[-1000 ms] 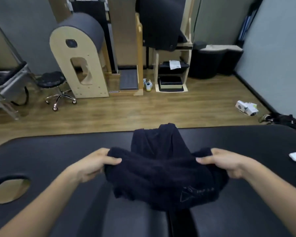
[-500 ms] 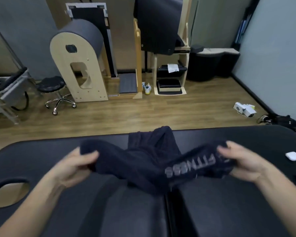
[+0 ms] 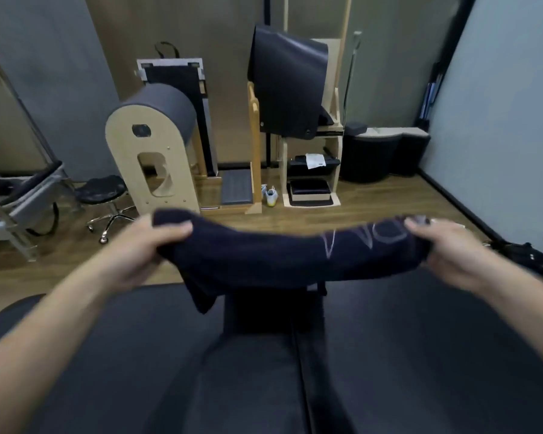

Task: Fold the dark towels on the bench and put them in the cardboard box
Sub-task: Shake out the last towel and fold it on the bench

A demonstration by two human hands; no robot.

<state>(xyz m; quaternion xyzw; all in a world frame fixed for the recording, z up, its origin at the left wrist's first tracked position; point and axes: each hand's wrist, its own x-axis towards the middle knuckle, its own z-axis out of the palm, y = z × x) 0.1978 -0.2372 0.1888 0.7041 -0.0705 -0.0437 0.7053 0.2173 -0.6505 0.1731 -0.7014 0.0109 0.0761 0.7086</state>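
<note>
A dark navy towel (image 3: 264, 258) with pale lettering near its right end is stretched out in the air above the black padded bench (image 3: 405, 355). My left hand (image 3: 145, 249) grips its left end, thumb on top. My right hand (image 3: 449, 249) grips its right end. A loose corner of the towel hangs down left of centre. Under it, a further dark towel (image 3: 270, 311) lies on the bench, partly hidden. No cardboard box is in view.
Beyond the bench is wooden floor with a rolling stool (image 3: 104, 195), a wooden arched barrel (image 3: 152, 151), a wooden rack with black pads (image 3: 309, 170) and a pair of shoes (image 3: 269, 195). A dark bag (image 3: 527, 255) lies on the floor at right.
Both hands have lifted the towel off the bench and pulled it wider apart, so it now hangs stretched in the air. The view has tilted upward.
</note>
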